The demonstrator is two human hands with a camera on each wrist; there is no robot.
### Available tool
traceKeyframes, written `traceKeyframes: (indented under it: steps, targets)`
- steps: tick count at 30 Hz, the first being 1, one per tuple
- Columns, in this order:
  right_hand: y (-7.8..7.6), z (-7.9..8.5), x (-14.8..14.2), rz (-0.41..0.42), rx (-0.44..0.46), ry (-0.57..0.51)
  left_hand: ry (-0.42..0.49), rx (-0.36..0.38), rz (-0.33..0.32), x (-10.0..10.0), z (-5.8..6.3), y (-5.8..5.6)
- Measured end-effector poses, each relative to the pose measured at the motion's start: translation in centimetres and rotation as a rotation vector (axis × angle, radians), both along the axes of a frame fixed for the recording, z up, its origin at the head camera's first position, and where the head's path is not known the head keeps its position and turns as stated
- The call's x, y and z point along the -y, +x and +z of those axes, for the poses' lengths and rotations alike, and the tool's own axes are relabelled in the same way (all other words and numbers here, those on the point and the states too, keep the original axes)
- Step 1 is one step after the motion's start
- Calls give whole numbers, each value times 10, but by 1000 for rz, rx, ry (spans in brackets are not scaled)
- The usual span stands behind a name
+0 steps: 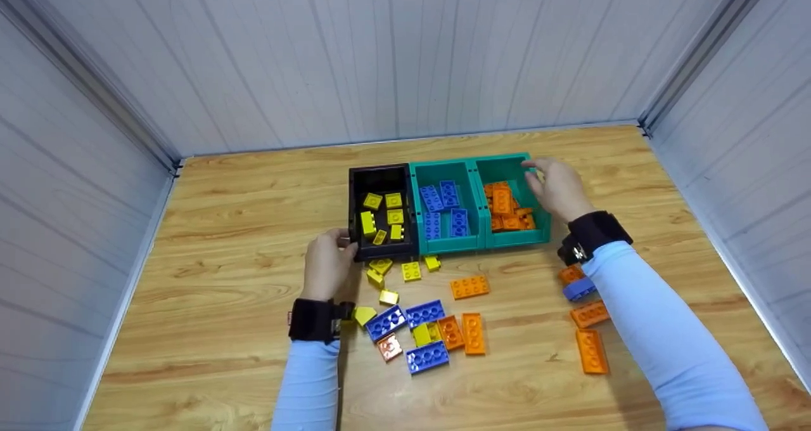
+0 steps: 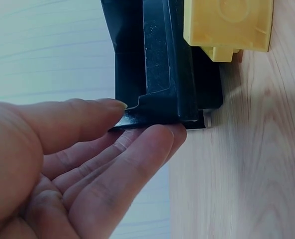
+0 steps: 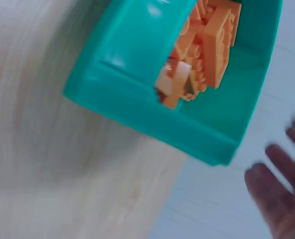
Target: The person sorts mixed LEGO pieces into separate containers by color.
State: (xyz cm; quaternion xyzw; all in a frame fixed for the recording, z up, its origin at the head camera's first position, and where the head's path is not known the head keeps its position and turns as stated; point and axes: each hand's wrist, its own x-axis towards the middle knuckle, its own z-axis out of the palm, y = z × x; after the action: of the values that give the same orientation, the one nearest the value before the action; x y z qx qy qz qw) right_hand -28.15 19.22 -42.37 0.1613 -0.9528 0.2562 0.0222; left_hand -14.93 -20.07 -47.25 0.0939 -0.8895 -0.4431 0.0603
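My left hand (image 1: 326,265) grips the front left corner of a black bin (image 1: 383,251), which holds several yellow building blocks (image 1: 372,201). In the left wrist view the thumb lies on the bin's rim, with fingers against its outer side. Joined to it on the right are two teal bins, the middle teal bin (image 1: 445,246) with blue blocks (image 1: 448,193) and the right teal bin (image 1: 518,239) with orange blocks (image 1: 502,200). Beside that last bin's right rim is my right hand (image 1: 557,189), fingers extended and holding nothing. The right wrist view shows its fingers apart from the teal wall.
In front of the bins lie loose yellow blocks (image 1: 411,270), blue blocks (image 1: 427,357) and orange blocks (image 1: 473,333). More orange blocks (image 1: 592,351) and a blue block (image 1: 579,288) lie near the right forearm. Pale panel walls (image 1: 393,57) surround the wooden table (image 1: 253,228).
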Motion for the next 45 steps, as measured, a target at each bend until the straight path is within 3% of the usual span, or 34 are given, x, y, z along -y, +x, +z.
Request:
traceKeyframes:
  steps: [2,5,9,15,21,23,28,32,35,39,45]
  targets:
    - [-1,-2,-5,-92,49,-40,2,-3,0,2,-1,-1]
    - [-2,-8,-12,-158,201,-62,3,-17,-1,4,-2,-2]
    - [-1,-16,-19,-131,370,-66,15,-27,-2,6,-5,-3]
    - [-3,-27,-20,-120,465,-179,-16,-16,-22,14,-7,0]
    - [-5,-35,-14,-115,487,-156,-114,1,-36,22,6,12]
    - [-5,-35,-12,-112,466,-140,-132,26,-78,21,13,19]
    - [-7,-36,-9,-109,434,-115,-204,75,-302,13,17,45]
    - [-7,-37,-7,-129,437,-118,-336,33,-475,6,8,65]
    - [-9,-39,-6,-133,438,-123,-463,-12,-556,2,0,73]
    - [-12,-40,-7,-126,435,-126,-605,-66,-579,-4,-9,77]
    - [-15,-38,-2,-144,460,-165,-658,-81,-551,-11,-13,79]
